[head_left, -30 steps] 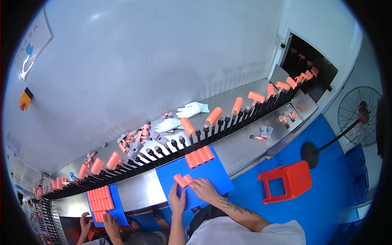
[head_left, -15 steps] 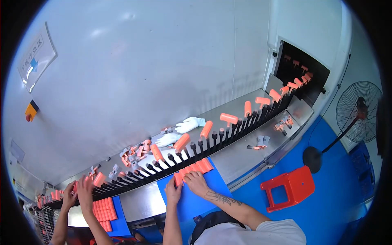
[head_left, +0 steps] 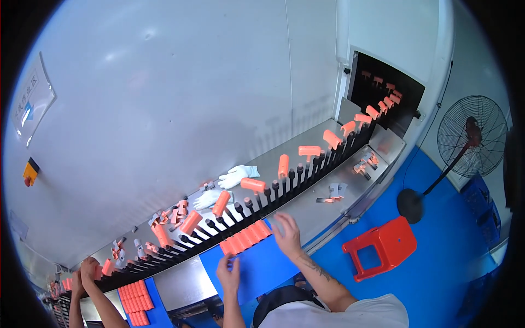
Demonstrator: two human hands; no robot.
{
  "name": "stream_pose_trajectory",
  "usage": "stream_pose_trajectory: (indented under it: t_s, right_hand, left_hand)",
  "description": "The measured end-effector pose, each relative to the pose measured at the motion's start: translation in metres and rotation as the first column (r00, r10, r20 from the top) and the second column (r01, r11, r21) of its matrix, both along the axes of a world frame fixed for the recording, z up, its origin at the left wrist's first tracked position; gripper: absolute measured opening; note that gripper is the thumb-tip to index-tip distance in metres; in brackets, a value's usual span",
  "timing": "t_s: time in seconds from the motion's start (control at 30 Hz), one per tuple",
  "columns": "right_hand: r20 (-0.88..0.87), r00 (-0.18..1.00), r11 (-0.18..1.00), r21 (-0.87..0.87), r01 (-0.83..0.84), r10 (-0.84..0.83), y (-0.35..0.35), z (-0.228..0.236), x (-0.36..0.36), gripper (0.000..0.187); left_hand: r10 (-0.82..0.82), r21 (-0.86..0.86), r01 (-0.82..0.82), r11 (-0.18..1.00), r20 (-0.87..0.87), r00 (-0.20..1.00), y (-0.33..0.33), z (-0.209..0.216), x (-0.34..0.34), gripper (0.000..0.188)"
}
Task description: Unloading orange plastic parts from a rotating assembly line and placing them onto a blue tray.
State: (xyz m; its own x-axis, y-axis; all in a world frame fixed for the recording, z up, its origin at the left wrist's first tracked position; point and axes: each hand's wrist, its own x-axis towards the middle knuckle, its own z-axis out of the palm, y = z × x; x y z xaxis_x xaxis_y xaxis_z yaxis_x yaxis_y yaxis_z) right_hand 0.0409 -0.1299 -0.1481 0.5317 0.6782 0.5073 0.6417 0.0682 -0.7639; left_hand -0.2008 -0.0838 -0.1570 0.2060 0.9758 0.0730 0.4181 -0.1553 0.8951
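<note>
Hands empty, loosely opened, near opposite ends of a row of orange cylinders

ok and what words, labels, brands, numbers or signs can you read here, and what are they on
White sign on the wall: a row of dark characters above a blue arrow; wording not copied here.
Pale sheet lower down: any print is too blurred to read.
Row of orange pieces: no readable text.

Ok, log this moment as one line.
left hand: near orange rounded parts on blue rectangular mat | right hand: open, empty
</note>
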Motion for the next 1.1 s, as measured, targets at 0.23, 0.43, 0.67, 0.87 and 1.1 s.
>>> stream_pose_trajectory:
  t_s: [0.23, 0.43, 0.67, 0.87, 1.1]
  right_hand:
    - [0.176, 0.984, 0.999, 0.036, 0.031, -0.037, 0.07, 0.106, 0.061, 0.042]
    - [0.631, 0.739, 0.97, -0.114, -0.216, 0.239, 0.078, 0.142, 0.062, 0.053]
    - [0.318, 0.84, 0.861, -0.416, -0.292, 0.439, 0.09, 0.152, 0.008, 0.032]
    - [0.112, 0.891, 0.786, -0.529, -0.321, 0.439, 0.125, 0.167, -0.041, 0.025]
    - [0.218, 0.892, 0.891, -0.328, -0.314, 0.395, 0.155, 0.119, -0.107, 0.029]
  left_hand:
    - [-0.124, 0.487, 0.134, 0.863, -0.053, 0.991, 0.047, 0.134, 0.093, 0.027]
    - [0.017, 0.638, 0.509, 0.577, -0.633, 0.774, 0.1, 0.162, 0.051, 0.044]
    - [-0.07, 0.306, 0.346, 0.887, -0.651, 0.756, 0.1, 0.186, 0.003, 0.024]
    - [-0.084, 0.199, 0.167, 0.966, -0.368, 0.926, 0.129, 0.178, -0.059, 0.025]
    - [-0.031, 0.07, 0.018, 0.997, 0.201, 0.979, 0.062, 0.087, -0.162, 0.039]
